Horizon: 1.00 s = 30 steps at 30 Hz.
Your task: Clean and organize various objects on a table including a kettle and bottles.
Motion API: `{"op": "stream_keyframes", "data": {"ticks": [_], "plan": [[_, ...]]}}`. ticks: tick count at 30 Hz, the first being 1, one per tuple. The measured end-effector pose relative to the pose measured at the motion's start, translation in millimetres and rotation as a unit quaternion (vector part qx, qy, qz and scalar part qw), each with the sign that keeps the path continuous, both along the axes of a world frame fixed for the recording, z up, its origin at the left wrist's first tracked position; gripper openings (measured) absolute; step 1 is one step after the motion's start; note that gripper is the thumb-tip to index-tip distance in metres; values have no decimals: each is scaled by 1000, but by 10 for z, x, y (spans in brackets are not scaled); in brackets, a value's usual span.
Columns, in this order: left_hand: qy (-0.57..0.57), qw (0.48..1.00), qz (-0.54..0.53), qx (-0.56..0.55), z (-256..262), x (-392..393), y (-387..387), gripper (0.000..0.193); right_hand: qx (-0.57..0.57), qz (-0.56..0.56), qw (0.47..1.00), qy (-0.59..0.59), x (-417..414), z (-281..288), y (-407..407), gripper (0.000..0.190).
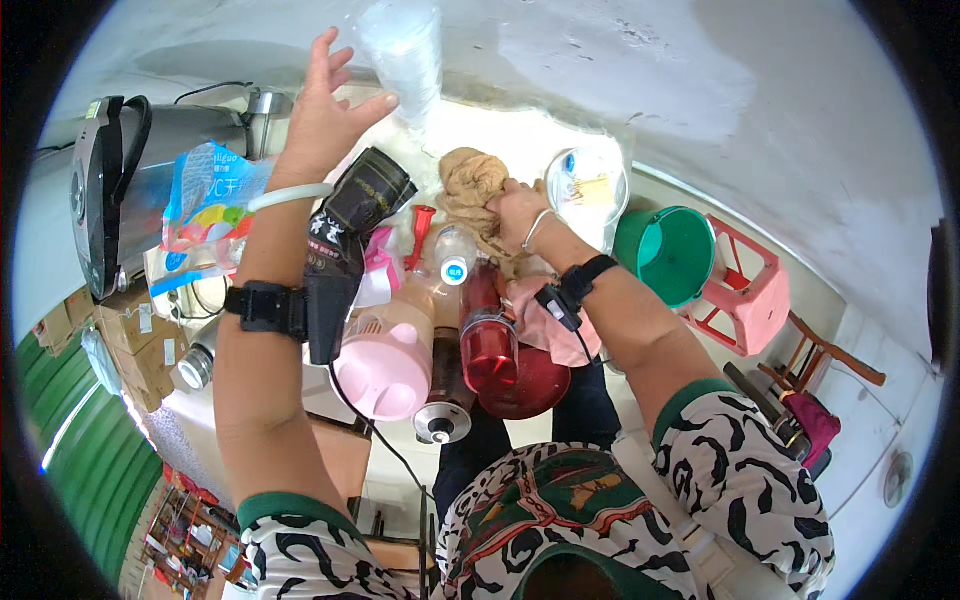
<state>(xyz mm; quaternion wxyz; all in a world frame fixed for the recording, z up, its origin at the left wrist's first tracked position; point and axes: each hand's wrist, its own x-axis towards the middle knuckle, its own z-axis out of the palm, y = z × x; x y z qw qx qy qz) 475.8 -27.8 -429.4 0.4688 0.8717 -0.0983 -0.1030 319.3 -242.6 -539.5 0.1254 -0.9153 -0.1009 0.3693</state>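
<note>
Raised at the upper left, my left hand [326, 112] has its fingers spread and holds nothing. Just right of its thumb stands a tall stack of clear plastic cups [401, 60] in a plastic wrapper; the hand looks apart from it. My right hand [521, 214] grips a bunched brown cloth [472, 180] on the white tabletop [510, 127]. Near the cloth stand a clear plastic bottle [455, 255], a red flask [489, 349] and a pink plastic jug [386, 367]. A black printed pouch [367, 187] lies between my arms. To the right is a round clear container [592, 187] holding toothpicks.
Left, an electric appliance with a metal body [180, 135] stands behind a blue candy bag [214, 187]. A dark bottle [450, 375] and a red round object [532, 382] are near the front edge. Right are a green bucket [664, 255] and a pink stool [750, 292].
</note>
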Motion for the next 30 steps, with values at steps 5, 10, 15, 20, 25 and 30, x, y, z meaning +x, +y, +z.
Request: {"op": "stream_keyframes", "data": {"ticks": [5,10,15,20,25,30], "plan": [[-1,1000,0,25,282,-91,460,88,25,-7,999,-27,-25,-120,37,42],[13,992,82,91,376,-503,840,72,60,-35,996,-62,-90,-252,-162,42],[41,982,180,36,-63,-1331,1399,67,198,-101,974,-34,33,-119,-184,46],[192,915,335,-116,113,-1946,1203,61,230,13,957,-179,571,425,-10,34],[320,835,419,-158,154,-2170,1259,63,272,148,945,-108,1195,763,751,32],[377,859,341,-63,-225,-2368,1333,65,266,209,941,-26,1357,851,1474,36]]}}
